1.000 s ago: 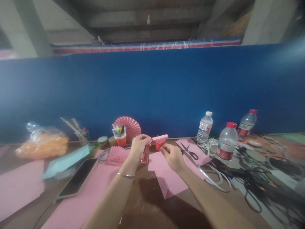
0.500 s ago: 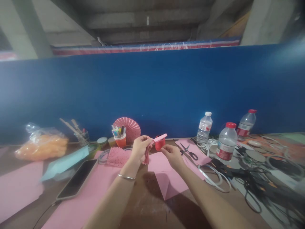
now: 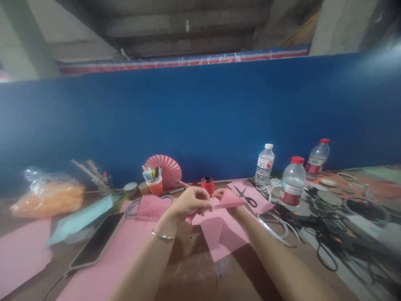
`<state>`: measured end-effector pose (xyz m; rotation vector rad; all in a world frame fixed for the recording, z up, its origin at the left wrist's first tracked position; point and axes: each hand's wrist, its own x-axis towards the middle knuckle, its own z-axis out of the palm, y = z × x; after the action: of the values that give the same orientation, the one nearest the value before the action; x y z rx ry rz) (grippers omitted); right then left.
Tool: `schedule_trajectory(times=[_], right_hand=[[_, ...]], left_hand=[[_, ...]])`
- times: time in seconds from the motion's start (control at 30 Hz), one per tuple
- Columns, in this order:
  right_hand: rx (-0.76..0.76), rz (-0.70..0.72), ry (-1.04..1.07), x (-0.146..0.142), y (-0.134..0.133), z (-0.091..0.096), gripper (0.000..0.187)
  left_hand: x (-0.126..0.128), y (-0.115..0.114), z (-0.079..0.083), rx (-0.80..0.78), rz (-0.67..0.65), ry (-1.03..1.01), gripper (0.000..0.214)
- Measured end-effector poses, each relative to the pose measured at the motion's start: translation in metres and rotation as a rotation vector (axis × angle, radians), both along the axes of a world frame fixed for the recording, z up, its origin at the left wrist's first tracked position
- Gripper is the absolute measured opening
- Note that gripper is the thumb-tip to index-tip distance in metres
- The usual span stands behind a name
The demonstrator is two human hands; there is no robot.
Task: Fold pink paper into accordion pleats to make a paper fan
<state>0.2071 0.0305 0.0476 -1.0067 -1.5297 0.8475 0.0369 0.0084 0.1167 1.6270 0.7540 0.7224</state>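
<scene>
Between my hands is a pleated pink paper fan [image 3: 231, 199], pinched near its middle and spreading out to the right. My left hand [image 3: 197, 200] is closed on its left side, where a small pleated end shows below the fingers. My right hand [image 3: 222, 195] holds the fan from behind, its fingers partly hidden by the folds. Just beyond my hands stands a red spool of thread [image 3: 207, 186]. Pink paper sheets [image 3: 219, 238] lie on the table under my hands. Black scissors [image 3: 246, 196] rest on pink paper to the right.
At the back left, an open round pink fan [image 3: 164, 169] stands behind a cup of pens [image 3: 154, 184]. A phone [image 3: 97, 240] and a plastic bag [image 3: 48, 196] lie left. Water bottles [image 3: 293, 184], a white cable [image 3: 278, 234] and black cords [image 3: 326, 251] crowd the right.
The folded pink strip has turned and its pleats have spread to the right. My right hand has moved from beside the red spool to the fan. The view has shifted slightly.
</scene>
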Motion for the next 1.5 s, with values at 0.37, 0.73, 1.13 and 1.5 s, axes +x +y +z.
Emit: schedule_trajectory(times=[0.37, 0.73, 1.13, 1.5], right_hand=[[-0.039, 0.301, -0.376, 0.037, -0.011, 0.034, 0.013], [0.330, -0.138, -0.568, -0.013, -0.070, 0.078, 0.023], [0.051, -0.069, -0.014, -0.033, -0.031, 0.022, 0.021], [0.047, -0.061, 0.065, -0.026, -0.005, -0.009, 0.046]], left_hand=[[-0.003, 0.005, -0.011, 0.054, -0.282, 0.510, 0.009], [0.003, 0.013, -0.019, 0.103, 0.330, 0.094, 0.005], [-0.016, 0.017, 0.007, 0.070, 0.531, -0.386, 0.017], [0.008, 0.000, 0.000, -0.045, 0.254, -0.313, 0.017]])
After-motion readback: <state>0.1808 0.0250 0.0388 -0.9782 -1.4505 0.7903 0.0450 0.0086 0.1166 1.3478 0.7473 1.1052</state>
